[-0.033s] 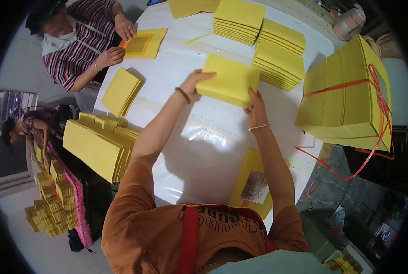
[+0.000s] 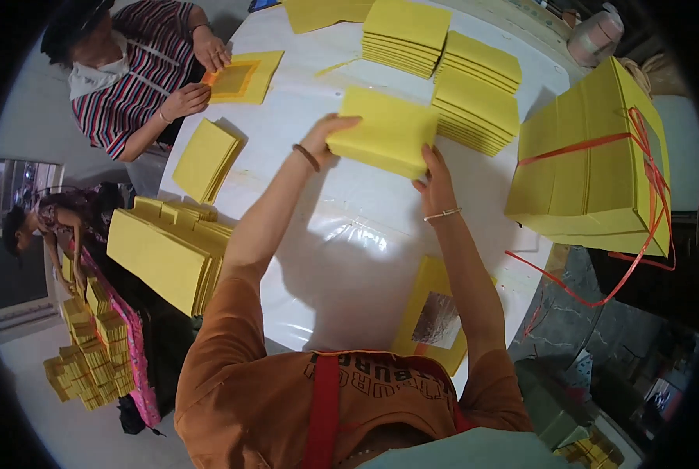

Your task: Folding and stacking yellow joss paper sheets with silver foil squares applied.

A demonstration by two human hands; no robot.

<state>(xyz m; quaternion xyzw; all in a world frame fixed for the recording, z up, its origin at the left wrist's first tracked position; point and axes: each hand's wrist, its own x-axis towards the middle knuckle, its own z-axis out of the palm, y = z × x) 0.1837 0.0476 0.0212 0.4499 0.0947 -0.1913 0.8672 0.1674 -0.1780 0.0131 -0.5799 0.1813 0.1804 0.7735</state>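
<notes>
A thick stack of yellow paper [image 2: 385, 129] is between my hands, over the middle of the white table. My left hand [image 2: 330, 137] grips its left end, thumb on top. At the near right corner, my right hand [image 2: 434, 176] closes on the same stack, with its lower fingers partly hidden. Just beyond and to the right stand neat yellow paper stacks [image 2: 474, 109], with another tall stack [image 2: 404, 35] farther back. Nearer me, beside my right forearm, lies a yellow sheet with a grey panel [image 2: 437, 319].
A big yellow bundle [image 2: 576, 164] with red plastic ribbon [image 2: 584, 146] stands at the right edge. At left are a small yellow stack [image 2: 205, 160] and a larger pile [image 2: 166, 254]. One person [image 2: 142, 78] handles a yellow sheet [image 2: 244, 76]; another bends over piles farther left.
Both my hands have shifted the yellow paper stack slightly to the left and away from me. My grip on it looks the same.
</notes>
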